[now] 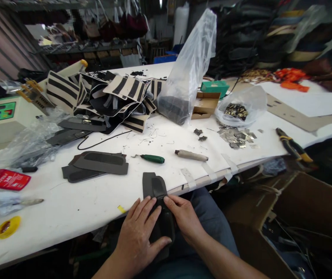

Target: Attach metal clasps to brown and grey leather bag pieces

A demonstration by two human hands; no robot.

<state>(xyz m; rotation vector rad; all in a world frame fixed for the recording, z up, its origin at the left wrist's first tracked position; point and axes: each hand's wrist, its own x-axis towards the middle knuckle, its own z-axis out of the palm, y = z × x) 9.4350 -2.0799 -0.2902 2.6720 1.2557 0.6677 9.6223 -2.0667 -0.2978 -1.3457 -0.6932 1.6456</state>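
Near us, at the tabletop's point(96, 205) edge, our left hand point(139, 224) lies spread over a dark panel point(157, 186); whether it grips, we cannot tell. Our right hand point(185, 217) grasps the panel's edge, thumb on top. Beyond it we see stacked dark pieces point(100, 164) at left, a green-handled hook point(153, 159) and a wrapped tool point(191, 155). Farther back lie metal plates point(236, 136) and striped pieces point(122, 87).

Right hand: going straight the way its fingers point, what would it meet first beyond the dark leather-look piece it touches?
Probably the left hand, at its fingertips, just across the dark leather-look piece; depth is unclear.
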